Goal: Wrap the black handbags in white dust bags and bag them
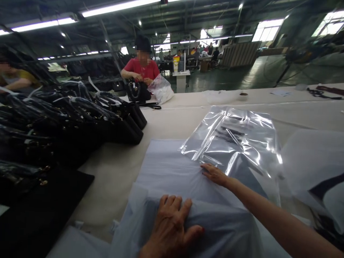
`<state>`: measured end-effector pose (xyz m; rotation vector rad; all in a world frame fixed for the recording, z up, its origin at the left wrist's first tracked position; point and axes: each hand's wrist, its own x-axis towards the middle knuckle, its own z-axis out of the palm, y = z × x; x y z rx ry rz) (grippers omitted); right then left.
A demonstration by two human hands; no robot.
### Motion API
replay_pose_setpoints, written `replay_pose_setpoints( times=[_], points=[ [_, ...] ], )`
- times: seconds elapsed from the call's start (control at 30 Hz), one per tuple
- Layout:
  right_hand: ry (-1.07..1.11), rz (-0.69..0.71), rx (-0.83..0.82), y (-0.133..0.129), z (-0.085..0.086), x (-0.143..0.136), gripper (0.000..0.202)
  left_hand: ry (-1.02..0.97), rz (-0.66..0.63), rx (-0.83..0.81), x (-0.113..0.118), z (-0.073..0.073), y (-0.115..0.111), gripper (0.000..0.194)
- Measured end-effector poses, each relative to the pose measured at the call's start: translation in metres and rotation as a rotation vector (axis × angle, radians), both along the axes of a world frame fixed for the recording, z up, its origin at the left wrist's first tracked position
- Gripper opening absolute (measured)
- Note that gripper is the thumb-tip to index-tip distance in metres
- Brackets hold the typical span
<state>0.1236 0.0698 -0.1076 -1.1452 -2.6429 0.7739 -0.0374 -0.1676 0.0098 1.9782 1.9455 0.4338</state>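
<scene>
My left hand [174,225] lies flat with fingers spread on thin pale tissue paper [166,165]. Beneath that paper a dark, bulky shape shows through; its kind I cannot make out. Farther forward, my right hand [215,174] grips the tissue paper near its far right edge, its thumb hidden and creases running from the fingertips. Just beyond the right hand is a clear plastic bag [242,132], glossy and wrinkled, lying flat with dark print on it.
Several black handbags [118,125] with wrapped handles crowd the left of the pale table [104,179]. Across it, a person in red [153,68] handles a black bag [138,91] beside crumpled plastic [162,89]. Translucent sheeting [309,157] lies at right.
</scene>
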Motion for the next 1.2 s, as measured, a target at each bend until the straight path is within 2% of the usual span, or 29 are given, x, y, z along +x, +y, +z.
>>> replay_pose_setpoints(
  times=[0.1,0.2,0.4,0.5,0.6,0.7,0.87,0.93,1.07,1.2],
  points=[
    [-0.050,-0.118,0.086,0.021,-0.013,0.005,0.048,0.019,-0.004,0.077,-0.001,-0.006,0.000,0.058],
    [-0.076,-0.157,0.153,0.032,-0.024,0.003,0.049,0.062,-0.019,0.184,-0.002,-0.011,0.000,0.059],
    [-0.088,-0.165,0.324,0.026,-0.045,-0.012,0.033,0.137,-0.030,0.292,-0.003,-0.020,0.001,0.061],
    [-0.045,-0.165,0.409,0.021,-0.049,-0.015,0.031,0.138,-0.025,0.317,-0.003,-0.020,0.002,0.061],
    [-0.029,-0.147,0.446,0.017,-0.041,-0.011,0.036,0.133,-0.015,0.345,-0.003,-0.021,0.001,0.061],
    [-0.057,-0.142,0.519,0.015,-0.024,-0.003,0.037,0.148,-0.006,0.367,-0.003,-0.022,0.001,0.060],
    [-0.120,-0.312,0.720,0.018,-0.006,0.009,0.037,0.181,-0.032,0.406,-0.005,-0.023,0.001,0.059],
    [-0.169,-0.341,0.742,0.023,-0.003,0.012,0.034,0.195,-0.044,0.415,-0.006,-0.023,0.001,0.061],
    [-0.245,-0.313,0.781,0.036,0.004,0.019,0.027,0.212,-0.054,0.404,-0.008,-0.023,0.002,0.062],
    [-0.091,-0.295,0.732,0.045,0.010,0.019,0.025,0.249,-0.081,0.405,-0.009,-0.022,0.002,0.061]
  ],
)
